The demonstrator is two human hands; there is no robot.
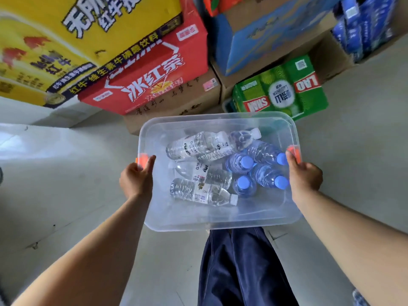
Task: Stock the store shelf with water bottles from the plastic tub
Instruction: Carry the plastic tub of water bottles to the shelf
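Observation:
I carry a clear plastic tub above the floor, in front of my legs. My left hand grips its left rim at an orange handle clip. On the opposite rim my right hand grips beside another orange clip. Inside lie several water bottles: white-capped ones with white labels on the left, and smaller blue-capped ones on the right. No store shelf is in view.
Stacked drink cartons stand ahead: yellow, red, brown cardboard, blue, and a green shrink-wrapped can pack on the floor. Pale tiled floor lies on both sides. My dark trousers are below the tub.

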